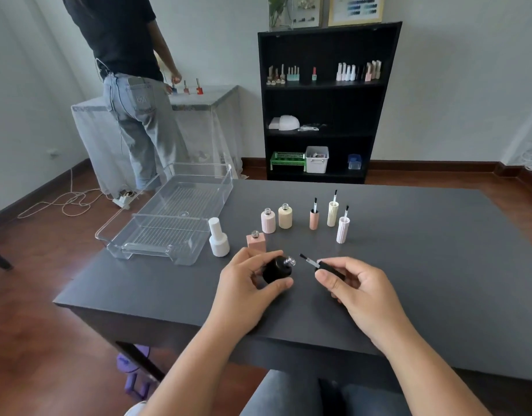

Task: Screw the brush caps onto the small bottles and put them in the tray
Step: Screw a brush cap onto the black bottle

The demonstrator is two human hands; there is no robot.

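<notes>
Grey table: a black bottle is gripped in the left hand, neck tilted rightward. Just beside it, a black cap is pinched in the right hand, brush aimed left at the neck, not yet touching. Tray stands empty, left.

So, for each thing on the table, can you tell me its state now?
Black bottle: open, tilted, held in left hand.
Black brush cap: off, held in right hand.
White bottle: capped, upright, outside the tray.
Square pink bottle: open, upright.
Round pink bottle: open, upright.
Cream bottle: open, upright.
Three loose caps: standing, brushes up.
Tray: holds nothing.
</notes>
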